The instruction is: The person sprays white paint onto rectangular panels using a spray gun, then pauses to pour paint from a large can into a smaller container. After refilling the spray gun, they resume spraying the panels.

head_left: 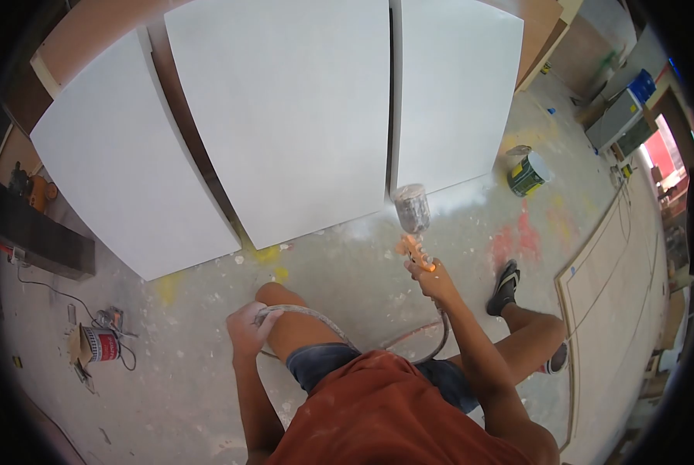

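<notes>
My right hand (434, 280) is closed around the orange handle of a paint spray gun (415, 252). A paint-smeared cup (413, 209) sits on top of the gun, near the lower edge of the white panels. My left hand (249, 327), dusted with white, is wrapped round a hose (309, 311) above my left knee. The hose runs back past my lap, and a length of it rises to the gun's handle. Ahead stand three white panels: a left one (122, 170), a wide middle one (292, 116) and a right one (451, 93).
A green paint can (527, 173) stands right of the panels. At the left, another can (101, 343) sits beside a cable. A large board (610, 310) lies along the right side. A dark beam (41, 225) juts in from the left. Paint stains (517, 236) mark the concrete floor.
</notes>
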Motion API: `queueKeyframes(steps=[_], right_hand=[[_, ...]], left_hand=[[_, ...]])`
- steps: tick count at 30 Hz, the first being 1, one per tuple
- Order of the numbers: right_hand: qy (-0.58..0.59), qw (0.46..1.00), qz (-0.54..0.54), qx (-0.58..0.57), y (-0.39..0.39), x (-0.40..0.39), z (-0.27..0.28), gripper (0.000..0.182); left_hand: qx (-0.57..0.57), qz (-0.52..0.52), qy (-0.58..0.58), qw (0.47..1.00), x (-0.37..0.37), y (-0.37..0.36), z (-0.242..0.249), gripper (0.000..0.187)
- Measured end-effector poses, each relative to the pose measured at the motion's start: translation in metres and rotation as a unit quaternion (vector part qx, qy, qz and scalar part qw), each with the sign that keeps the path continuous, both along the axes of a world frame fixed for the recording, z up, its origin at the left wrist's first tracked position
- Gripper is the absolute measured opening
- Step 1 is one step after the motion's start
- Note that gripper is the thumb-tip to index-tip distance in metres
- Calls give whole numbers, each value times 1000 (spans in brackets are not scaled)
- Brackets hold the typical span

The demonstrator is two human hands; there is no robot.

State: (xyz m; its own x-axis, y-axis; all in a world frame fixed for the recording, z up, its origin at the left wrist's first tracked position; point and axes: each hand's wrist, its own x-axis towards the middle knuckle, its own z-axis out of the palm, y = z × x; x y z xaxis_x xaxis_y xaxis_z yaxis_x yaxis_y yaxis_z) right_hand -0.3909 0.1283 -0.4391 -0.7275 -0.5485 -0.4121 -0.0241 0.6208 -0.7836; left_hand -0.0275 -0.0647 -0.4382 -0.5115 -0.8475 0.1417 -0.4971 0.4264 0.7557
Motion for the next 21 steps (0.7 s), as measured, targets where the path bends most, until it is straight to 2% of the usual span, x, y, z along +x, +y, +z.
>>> queueKeyframes(steps=[1, 4, 8, 10, 12, 15, 18, 19, 21], right_hand=[[-15, 999, -5, 41, 2, 1, -5, 38], [14, 999, -44, 20, -13, -3, 6, 40], [73, 983, 14, -171, -72, -31, 63, 30], [110, 967, 7, -230, -104, -34, 115, 26], [144, 934, -9, -326, -133, -47, 139, 27], [146, 905, -33, -399, -153, -46, 174, 28], [169, 881, -32, -441, -149, -49, 154, 20], [161, 900, -29, -403, -138, -48, 143, 20], [150, 938, -6, -312, -111, -39, 121, 30]], left_hand=[[18, -8, 9, 1000, -1, 0, -1, 36], [-25, -32, 21, 999, -5, 4, 5, 34], [-55, -52, 9, 997, -5, 6, 8, 32], [-71, -55, -7, 996, -4, 6, 11, 32], [-71, -42, -7, 997, -3, 7, 12, 32], [-53, -3, 3, 999, 1, 6, 11, 33], [-35, 53, 29, 998, 7, 7, 11, 33], [-31, 81, 46, 995, 8, 7, 11, 34], [-36, 82, 30, 995, 13, 3, 7, 33]])
